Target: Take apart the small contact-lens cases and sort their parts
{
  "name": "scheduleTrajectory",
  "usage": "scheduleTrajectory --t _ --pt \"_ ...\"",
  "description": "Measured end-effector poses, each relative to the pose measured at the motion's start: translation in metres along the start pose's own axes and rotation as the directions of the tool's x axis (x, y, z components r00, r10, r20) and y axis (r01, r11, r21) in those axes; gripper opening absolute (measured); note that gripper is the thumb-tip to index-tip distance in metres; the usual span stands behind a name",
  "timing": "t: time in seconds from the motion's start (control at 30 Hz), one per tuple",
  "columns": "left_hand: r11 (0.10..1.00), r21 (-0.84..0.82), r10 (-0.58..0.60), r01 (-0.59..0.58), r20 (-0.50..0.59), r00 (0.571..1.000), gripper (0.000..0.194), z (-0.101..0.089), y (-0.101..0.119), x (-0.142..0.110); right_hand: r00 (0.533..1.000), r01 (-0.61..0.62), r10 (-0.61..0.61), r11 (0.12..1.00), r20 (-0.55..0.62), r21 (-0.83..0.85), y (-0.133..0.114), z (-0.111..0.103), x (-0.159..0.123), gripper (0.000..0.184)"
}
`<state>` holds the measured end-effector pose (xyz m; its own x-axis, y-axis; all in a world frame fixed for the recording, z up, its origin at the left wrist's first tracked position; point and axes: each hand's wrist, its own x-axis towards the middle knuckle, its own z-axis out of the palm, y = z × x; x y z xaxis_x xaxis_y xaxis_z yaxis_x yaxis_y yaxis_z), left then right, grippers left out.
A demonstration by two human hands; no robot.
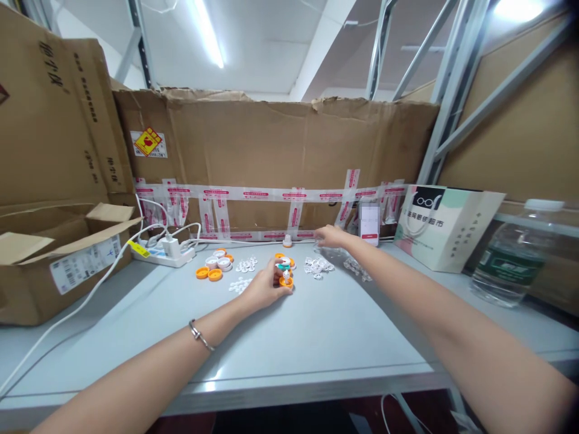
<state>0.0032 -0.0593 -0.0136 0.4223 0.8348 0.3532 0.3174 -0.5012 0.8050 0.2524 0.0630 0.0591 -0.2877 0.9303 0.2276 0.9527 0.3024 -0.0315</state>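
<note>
My left hand (pixel 268 284) rests on the table with its fingers closed around a round orange plastic part (pixel 286 282), which has a small white piece standing in it. Right behind it are a teal-and-white round part (pixel 283 263) and more orange parts, partly covered by my fingers. My right hand (pixel 330 236) reaches to the back of the table, fingers pointing down and left; whether they grip anything is too small to tell. Piles of small white parts (pixel 318 266) and greyish clear parts (pixel 357 269) lie near it.
Orange cups (pixel 215 275) and white round parts (pixel 217 259) sit to the left, beside small white pieces (pixel 240 284). A power strip (pixel 167 258) with cables, an open carton (pixel 85 253), a phone (pixel 369 224), a paper bag (pixel 446 226) and a water bottle (pixel 515 259) surround the work area.
</note>
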Motion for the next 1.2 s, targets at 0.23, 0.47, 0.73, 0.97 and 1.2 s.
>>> scheduleTrajectory --t 0.23,0.47,0.73,0.97,1.2 --pt "1.0 0.01 0.019 -0.019 0.005 1.0 0.055 0.0 -0.001 0.001 1.0 0.0 -0.001 0.999 -0.026 -0.051 -0.004 0.003 0.001 0.024" --pt "1.0 -0.009 -0.002 0.002 0.022 1.0 0.057 0.0 0.004 -0.001 0.971 0.219 -0.199 0.964 -0.133 0.153 -0.065 -0.005 -0.048 0.028" --pt "0.999 -0.031 0.016 -0.015 0.054 0.998 0.058 0.001 0.005 -0.001 0.904 0.322 -0.428 0.709 0.02 0.628 -0.099 0.012 -0.092 0.032" --pt "0.998 -0.068 0.012 -0.008 0.052 0.999 0.063 0.001 -0.001 0.0 0.869 0.396 -0.495 0.697 0.002 0.598 -0.107 0.006 -0.094 0.017" --pt "0.993 -0.114 0.025 -0.018 0.06 0.998 0.055 0.004 -0.004 0.001 0.908 0.41 -0.404 0.8 -0.112 0.438 -0.114 0.018 -0.094 0.009"
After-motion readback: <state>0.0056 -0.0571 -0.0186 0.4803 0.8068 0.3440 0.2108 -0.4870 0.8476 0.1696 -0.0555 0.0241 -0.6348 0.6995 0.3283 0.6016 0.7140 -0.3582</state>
